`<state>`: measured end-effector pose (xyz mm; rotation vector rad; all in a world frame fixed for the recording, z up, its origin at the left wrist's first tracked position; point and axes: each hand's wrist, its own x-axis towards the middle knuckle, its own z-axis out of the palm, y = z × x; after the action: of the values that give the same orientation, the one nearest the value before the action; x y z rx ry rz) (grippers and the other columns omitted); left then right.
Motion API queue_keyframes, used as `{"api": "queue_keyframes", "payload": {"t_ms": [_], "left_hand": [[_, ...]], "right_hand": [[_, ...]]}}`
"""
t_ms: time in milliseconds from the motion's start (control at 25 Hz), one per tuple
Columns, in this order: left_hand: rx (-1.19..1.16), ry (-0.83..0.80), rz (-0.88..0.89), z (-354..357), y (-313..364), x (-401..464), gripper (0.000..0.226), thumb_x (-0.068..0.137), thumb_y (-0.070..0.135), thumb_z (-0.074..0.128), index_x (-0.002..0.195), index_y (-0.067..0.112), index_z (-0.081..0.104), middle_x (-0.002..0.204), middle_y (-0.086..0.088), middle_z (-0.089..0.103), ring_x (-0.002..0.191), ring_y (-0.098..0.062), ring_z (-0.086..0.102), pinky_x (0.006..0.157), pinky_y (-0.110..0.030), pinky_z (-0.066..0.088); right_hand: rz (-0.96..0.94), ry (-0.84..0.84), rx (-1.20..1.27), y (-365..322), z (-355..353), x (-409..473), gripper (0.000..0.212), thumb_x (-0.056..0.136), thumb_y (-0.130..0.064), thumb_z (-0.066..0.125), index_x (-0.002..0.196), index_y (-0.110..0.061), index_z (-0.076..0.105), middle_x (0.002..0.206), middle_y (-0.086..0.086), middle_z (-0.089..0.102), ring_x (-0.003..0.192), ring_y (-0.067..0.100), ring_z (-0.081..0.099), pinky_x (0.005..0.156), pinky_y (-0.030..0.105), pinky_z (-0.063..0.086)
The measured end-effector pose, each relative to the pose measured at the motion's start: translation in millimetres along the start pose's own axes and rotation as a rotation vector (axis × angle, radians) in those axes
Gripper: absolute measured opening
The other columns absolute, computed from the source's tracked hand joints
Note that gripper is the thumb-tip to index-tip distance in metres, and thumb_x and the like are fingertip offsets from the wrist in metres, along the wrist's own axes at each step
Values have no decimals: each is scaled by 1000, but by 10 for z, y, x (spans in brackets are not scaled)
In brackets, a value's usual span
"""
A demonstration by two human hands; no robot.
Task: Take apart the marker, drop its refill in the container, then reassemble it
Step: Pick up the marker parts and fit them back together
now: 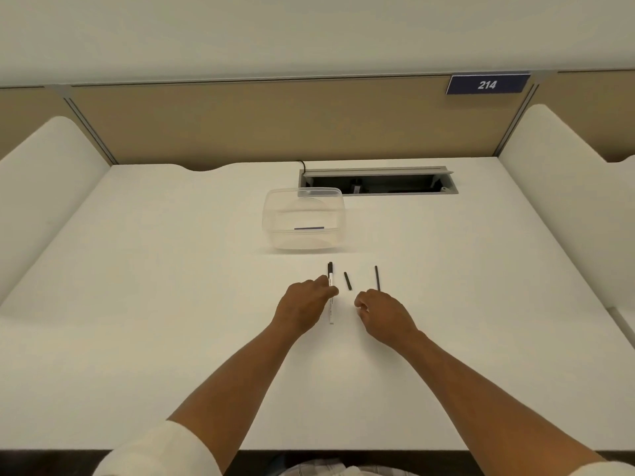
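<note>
White desk (171, 304) lies bare around both hands, marker (330, 293).

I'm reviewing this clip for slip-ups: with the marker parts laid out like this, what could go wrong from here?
1. The thin dark rod and short black piece lie loose on the desk; the right hand beside them might knock either away.
2. The left hand only lightly touches the marker body, which could roll.
3. The clear container already holds a thin stick, so refills could be confused.
</note>
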<state>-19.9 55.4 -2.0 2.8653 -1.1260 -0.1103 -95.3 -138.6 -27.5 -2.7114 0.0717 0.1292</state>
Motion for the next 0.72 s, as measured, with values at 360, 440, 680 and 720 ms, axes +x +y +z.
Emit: {"api": "queue_keyframes", "payload": {"t_ms": [360, 440, 680, 720], "left_hand": [[185, -17, 175, 135, -58, 2, 24, 88, 0, 53, 95, 19, 67, 106, 0, 64, 81, -26, 59, 62, -37, 45], [230, 4, 232, 143, -104, -6, 21, 84, 2, 59, 87, 21, 67, 95, 3, 67, 76, -23, 58, 60, -34, 44], [230, 43, 161, 126, -219, -80, 19, 81, -3, 54, 86, 15, 59, 72, -2, 61, 64, -26, 57, 63, -34, 41], [223, 47, 116, 94, -236, -81, 20, 78, -4, 57, 86, 14, 59, 67, -3, 59, 58, -26, 57, 61, -33, 40]], "right_hand": [[19, 13, 1, 25, 57, -33, 15, 94, -20, 47, 96, -17, 61, 94, -1, 58, 88, 20, 55, 75, 36, 49], [24, 20, 7, 22, 59, -32, 13, 94, -20, 47, 95, -18, 61, 93, -2, 57, 87, 19, 54, 74, 36, 49], [74, 51, 64, 73, 70, -30, 14, 90, -14, 46, 84, -19, 57, 85, -3, 58, 79, 20, 55, 70, 36, 48], [99, 66, 68, 99, 61, -29, 14, 90, -14, 44, 82, -19, 56, 83, -3, 58, 78, 20, 55, 69, 36, 48]]}}
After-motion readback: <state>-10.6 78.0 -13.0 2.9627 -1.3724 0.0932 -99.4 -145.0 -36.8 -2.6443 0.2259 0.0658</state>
